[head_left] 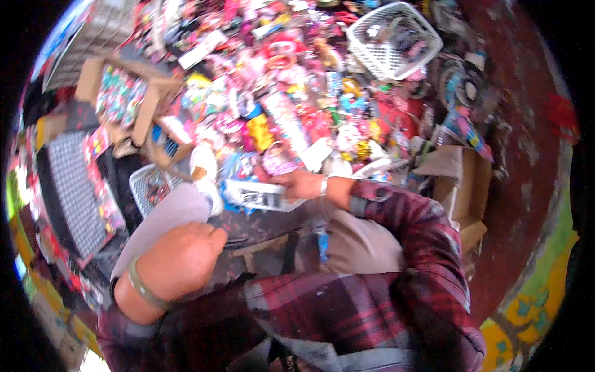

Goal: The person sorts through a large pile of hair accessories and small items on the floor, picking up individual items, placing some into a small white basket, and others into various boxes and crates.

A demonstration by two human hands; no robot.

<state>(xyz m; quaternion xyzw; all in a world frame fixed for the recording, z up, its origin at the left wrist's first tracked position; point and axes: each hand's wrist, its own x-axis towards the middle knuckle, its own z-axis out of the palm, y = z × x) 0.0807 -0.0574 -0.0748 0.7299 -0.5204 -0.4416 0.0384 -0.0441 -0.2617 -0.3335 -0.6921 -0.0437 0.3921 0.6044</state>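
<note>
My right hand (305, 185) reaches between my knees, its fingers closed on one end of a flat white packet (255, 194) with dark print. Under and behind that packet lies a crumpled blue clear bag (238, 166). A pink patterned round item (279, 162) sits just beyond my fingers. My left hand (181, 259) is curled closed, back upward, over my left leg; its palm is hidden, so I cannot see whether it holds anything. On its wrist is a greenish band (145, 284).
A dense heap of small colourful packaged goods (273, 80) spreads ahead. A white basket (395, 40) stands far right, a smaller basket (150, 187) by my left leg. Cardboard boxes stand at left (147, 110) and right (465, 186). A checked grey panel (80, 186) lies left.
</note>
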